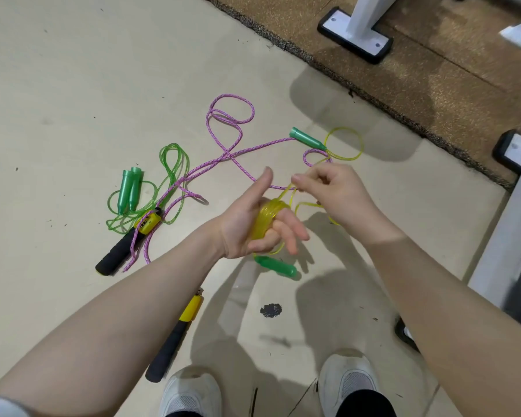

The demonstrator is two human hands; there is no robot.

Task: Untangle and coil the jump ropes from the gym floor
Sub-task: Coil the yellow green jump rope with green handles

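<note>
A yellow clear jump rope point(266, 219) is wound in several turns around my left hand point(247, 227), whose fingers are spread and thumb up. One green handle point(278, 266) dangles just below that hand. My right hand point(334, 191) pinches the free yellow strand beside the coil. The strand runs to a loop point(345, 144) on the floor by the other green handle point(307, 139). A pink braided rope point(223, 158) with black and yellow handles point(124, 248) sprawls on the floor. A green clear rope point(163, 188) lies at the left with its two green handles point(130, 188) together.
A brown rubber mat point(418, 94) with white equipment feet point(355, 37) fills the upper right. A white frame point(506, 236) runs along the right edge. My two white shoes point(348, 383) stand at the bottom, with a second black and yellow handle point(175, 335) beside them.
</note>
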